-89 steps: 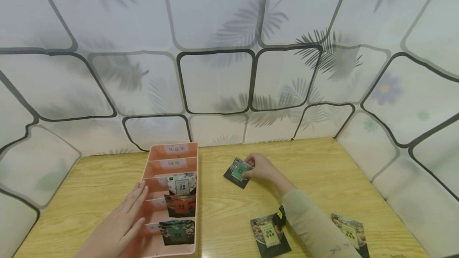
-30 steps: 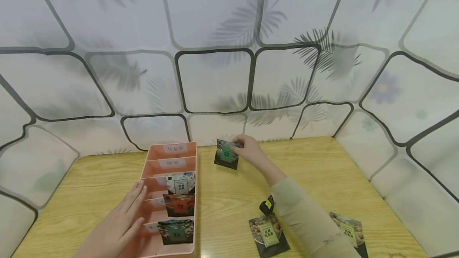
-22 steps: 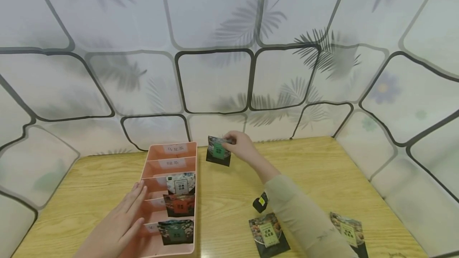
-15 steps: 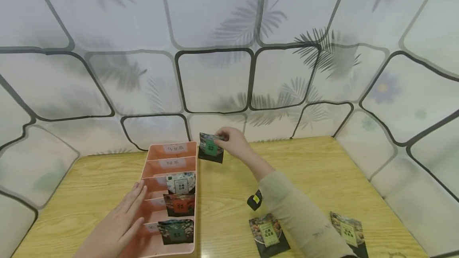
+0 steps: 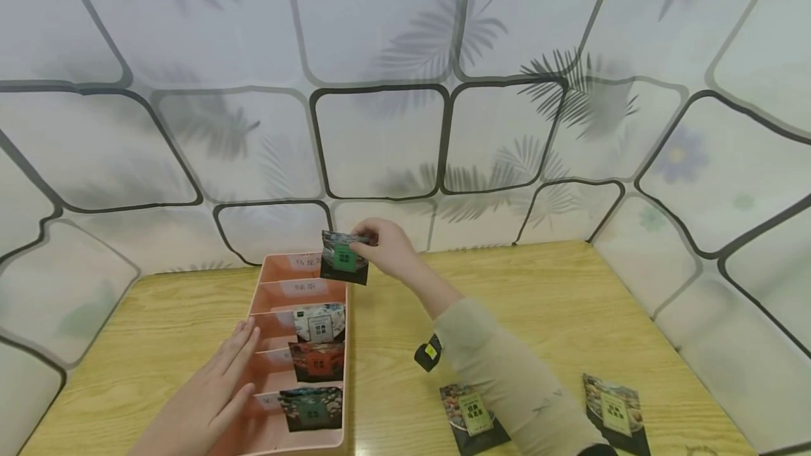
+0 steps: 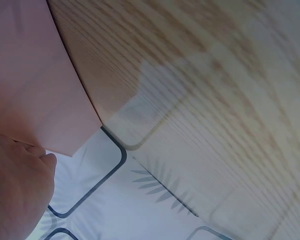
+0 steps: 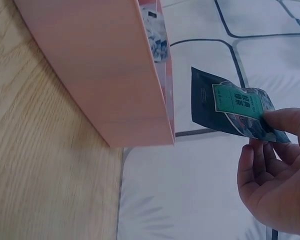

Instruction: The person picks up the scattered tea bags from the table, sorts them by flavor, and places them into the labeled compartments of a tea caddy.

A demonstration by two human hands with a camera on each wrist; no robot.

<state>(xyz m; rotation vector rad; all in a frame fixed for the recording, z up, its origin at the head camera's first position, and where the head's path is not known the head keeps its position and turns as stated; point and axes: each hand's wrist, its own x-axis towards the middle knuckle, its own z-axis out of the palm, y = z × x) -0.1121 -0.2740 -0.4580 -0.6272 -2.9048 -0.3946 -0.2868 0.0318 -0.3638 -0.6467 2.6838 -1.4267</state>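
Near the head view's centre, my right hand (image 5: pixel 389 250) pinches a green-labelled packet (image 5: pixel 343 259) between thumb and fingers, above the pink box (image 5: pixel 272 294). My left hand (image 5: pixel 201 393), fingers straight, touches the box at lower left.

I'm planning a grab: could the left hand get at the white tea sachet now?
Probably yes: the free left hand touches the left side of the pink divided box, and nothing covers the top of the white tea sachet.

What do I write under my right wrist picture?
Right hand pinches a green-labelled packet near the pink box.
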